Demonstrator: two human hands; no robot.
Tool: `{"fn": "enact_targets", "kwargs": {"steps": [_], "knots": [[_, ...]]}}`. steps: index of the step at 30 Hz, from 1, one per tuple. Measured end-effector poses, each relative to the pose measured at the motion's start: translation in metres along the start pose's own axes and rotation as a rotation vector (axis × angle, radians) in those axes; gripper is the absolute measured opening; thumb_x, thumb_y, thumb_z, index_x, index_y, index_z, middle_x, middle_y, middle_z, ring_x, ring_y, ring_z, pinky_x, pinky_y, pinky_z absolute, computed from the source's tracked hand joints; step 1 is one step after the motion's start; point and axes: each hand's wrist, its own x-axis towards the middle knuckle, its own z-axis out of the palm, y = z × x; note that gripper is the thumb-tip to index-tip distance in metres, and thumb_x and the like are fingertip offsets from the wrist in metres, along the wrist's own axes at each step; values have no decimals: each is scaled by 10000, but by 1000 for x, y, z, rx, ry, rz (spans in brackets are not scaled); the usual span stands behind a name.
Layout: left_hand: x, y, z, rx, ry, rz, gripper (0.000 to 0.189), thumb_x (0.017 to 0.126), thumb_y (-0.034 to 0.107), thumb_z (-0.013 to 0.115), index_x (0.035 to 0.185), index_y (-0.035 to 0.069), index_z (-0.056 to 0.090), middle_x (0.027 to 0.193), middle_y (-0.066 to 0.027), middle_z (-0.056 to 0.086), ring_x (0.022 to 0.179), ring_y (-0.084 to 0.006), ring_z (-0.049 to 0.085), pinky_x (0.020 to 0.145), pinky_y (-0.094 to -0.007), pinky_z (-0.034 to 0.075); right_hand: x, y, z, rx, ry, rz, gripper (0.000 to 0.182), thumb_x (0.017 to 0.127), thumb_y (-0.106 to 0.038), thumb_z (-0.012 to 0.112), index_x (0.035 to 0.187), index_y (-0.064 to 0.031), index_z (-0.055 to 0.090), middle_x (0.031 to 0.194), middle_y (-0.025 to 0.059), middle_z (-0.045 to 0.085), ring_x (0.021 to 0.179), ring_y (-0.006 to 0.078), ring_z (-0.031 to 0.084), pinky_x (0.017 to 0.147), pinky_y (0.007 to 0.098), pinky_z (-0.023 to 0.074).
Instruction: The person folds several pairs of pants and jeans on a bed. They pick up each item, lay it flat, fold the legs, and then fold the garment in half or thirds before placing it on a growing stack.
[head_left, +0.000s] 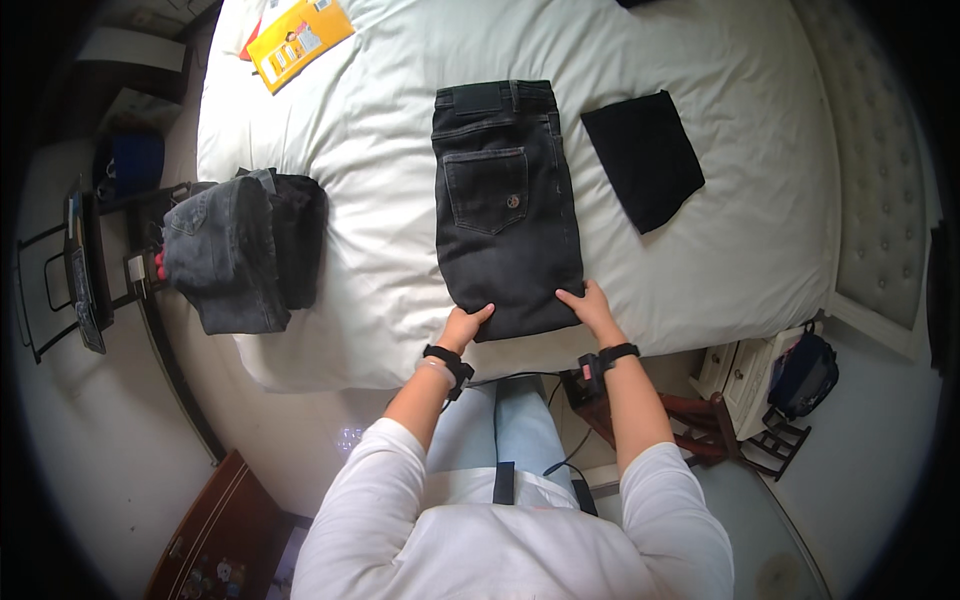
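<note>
A folded pair of black denim jeans lies on the white bed cover, its waistband away from me and a back pocket facing up. My left hand grips its near left corner, thumb on top and fingers hidden under the cloth. At the near right corner, my right hand holds the jeans in the same way. To the right lies a folded black cloth, apart from the jeans. A heap of grey and black denim garments rests at the bed's left edge.
A yellow printed packet lies at the far left of the bed. The padded headboard stands on the right. Beyond the near right edge are a white cabinet, a dark bag and a reddish wooden chair. Cables hang near my legs.
</note>
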Motion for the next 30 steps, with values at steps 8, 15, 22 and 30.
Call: {"fn": "enact_targets", "kwargs": {"steps": [8, 15, 22, 30], "knots": [[15, -26, 17, 14, 202, -3, 523, 746, 195, 722, 1161, -54, 524, 1128, -123, 595, 1006, -221, 574, 863, -291, 444, 13, 32, 24, 133, 137, 241, 594, 683, -288, 765, 1093, 83, 548, 1041, 186, 623, 924, 280, 610, 811, 327, 480], [-48, 38, 6, -207, -212, 53, 499, 805, 162, 642, 1228, -42, 474, 1186, -92, 558, 1032, -187, 548, 915, -288, 415, -29, -45, -34, 597, -407, 309, 378, 783, -144, 665, 1077, 75, 575, 1012, 111, 642, 854, 176, 627, 774, 271, 485], [-190, 142, 14, -174, -237, 436, 562, 797, 97, 627, 1290, -45, 399, 1230, -85, 512, 1116, -186, 488, 965, -288, 368, -134, -155, -96, 733, -408, -150, 352, 797, -129, 651, 1091, 47, 572, 999, 74, 632, 888, 134, 596, 799, 250, 468], [-304, 192, 19, -258, -356, 737, 503, 766, 70, 659, 1208, -73, 470, 1145, -112, 572, 1047, -196, 541, 911, -311, 417, -243, -225, -152, 767, -414, -513, 521, 785, -239, 650, 1179, 66, 496, 1105, 111, 591, 989, 169, 574, 873, 282, 438]]}}
